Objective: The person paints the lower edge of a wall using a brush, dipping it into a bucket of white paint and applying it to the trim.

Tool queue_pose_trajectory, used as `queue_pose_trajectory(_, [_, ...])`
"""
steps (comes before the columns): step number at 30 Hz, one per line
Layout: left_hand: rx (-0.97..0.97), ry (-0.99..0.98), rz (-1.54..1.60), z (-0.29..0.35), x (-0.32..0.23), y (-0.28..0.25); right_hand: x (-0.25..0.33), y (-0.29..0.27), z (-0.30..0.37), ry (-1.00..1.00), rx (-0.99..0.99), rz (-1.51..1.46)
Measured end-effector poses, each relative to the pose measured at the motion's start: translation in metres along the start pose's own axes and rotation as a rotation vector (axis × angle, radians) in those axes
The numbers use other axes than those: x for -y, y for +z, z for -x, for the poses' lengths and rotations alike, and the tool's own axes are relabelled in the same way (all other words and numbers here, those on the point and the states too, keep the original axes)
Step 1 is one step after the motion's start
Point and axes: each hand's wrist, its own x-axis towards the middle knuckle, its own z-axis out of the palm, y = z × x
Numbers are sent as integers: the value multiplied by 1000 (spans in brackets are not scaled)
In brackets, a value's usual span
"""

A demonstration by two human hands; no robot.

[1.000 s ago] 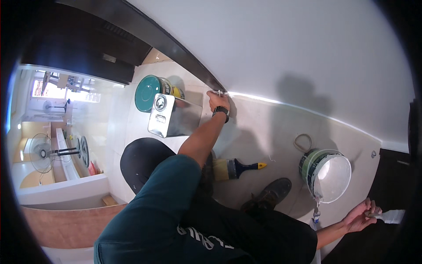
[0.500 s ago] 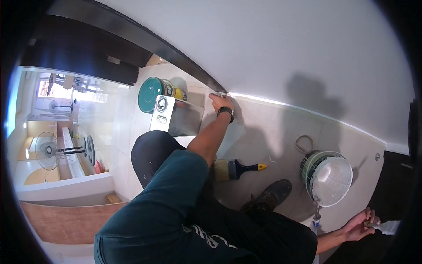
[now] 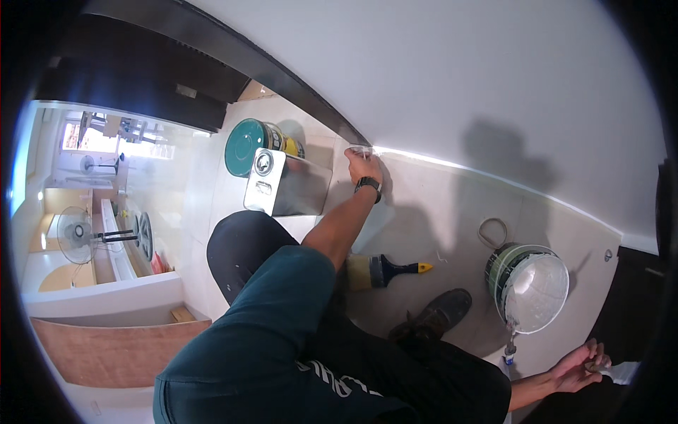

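My left hand (image 3: 363, 165), with a dark watch on its wrist, reaches to where the wall's foot meets the dark door frame. Its fingers are closed at the floor line around a small whitish thing (image 3: 361, 149) whose kind I cannot make out. Far off at the lower right, my right hand (image 3: 578, 368) has its fingers curled round the narrow end of a tool with a broad pale end (image 3: 624, 372). Between my arms, a wide paintbrush (image 3: 385, 271) with a dark blue, yellow-tipped handle lies on the floor.
A tilted bucket (image 3: 531, 288) smeared with white stands at the right near a ring-shaped band (image 3: 492, 232). A metal can (image 3: 304, 185) and a green-lidded pail (image 3: 246, 148) stand left of my left forearm. My shoe (image 3: 445, 312) rests below the brush. Fans (image 3: 79, 233) show farther left.
The view has shifted slightly. My left hand stays at the wall's foot near the frame, and my right hand keeps hold of the pale-ended tool, its fingers turned a little.
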Motion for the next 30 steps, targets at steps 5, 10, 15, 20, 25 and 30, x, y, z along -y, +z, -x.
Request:
queue_pose_trajectory(5, [-15,-58,-105,-1,-12,-1,-7,12,3,-14,-79,-33])
queue_pose_trajectory(10, [-73,-137,-125,-5,-23,0,-13,16,4,-30,-141,-37])
queue_pose_trajectory(15, [-22,-75,-199,-1,-25,5,-13,14,5,-15,-125,-45])
queue_pose_trajectory(20, [-6,51,-53,10,-8,20,-12,10,6,-21,-98,-59])
queue_pose_trajectory(25, [-41,199,46,3,17,25,-18,17,8,5,-85,-123])
queue_pose_trajectory(30, [56,151,145,3,12,17,-19,19,10,-29,-76,-111])
